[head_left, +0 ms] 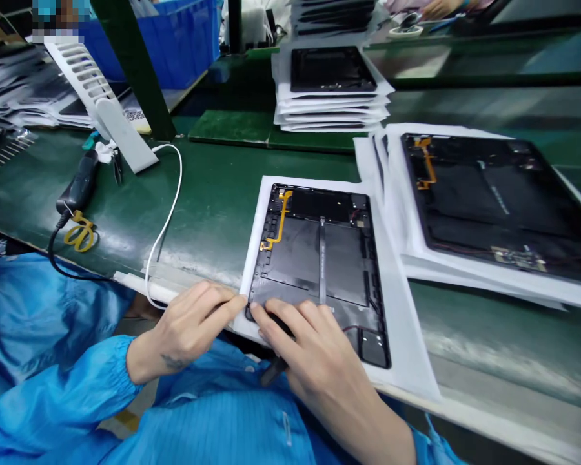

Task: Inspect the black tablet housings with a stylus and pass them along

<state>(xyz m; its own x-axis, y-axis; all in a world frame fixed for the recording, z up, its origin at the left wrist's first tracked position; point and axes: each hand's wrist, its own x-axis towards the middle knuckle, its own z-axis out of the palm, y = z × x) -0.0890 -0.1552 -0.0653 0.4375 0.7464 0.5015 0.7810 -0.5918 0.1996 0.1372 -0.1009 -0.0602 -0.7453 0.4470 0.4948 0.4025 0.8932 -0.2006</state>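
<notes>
An opened tablet [319, 258] lies back-up on a white foam sheet [397, 323] at the near edge of the green bench, its grey battery cells and an orange flex cable [281, 223] exposed. My left hand [188, 329] presses its fingertips on the tablet's near left corner, fingers together. My right hand [314, 349] rests on the tablet's near edge and is closed around a thin dark tool [272, 371], whose tip works at the same corner. Blue sleeves cover both arms.
A second opened tablet [494, 200] sits on stacked foam sheets to the right. Another stack [332, 84] stands behind. At the left lie a black electric screwdriver [80, 184], a white cable [167, 219], a white stand [111, 123] and blue bins [174, 39].
</notes>
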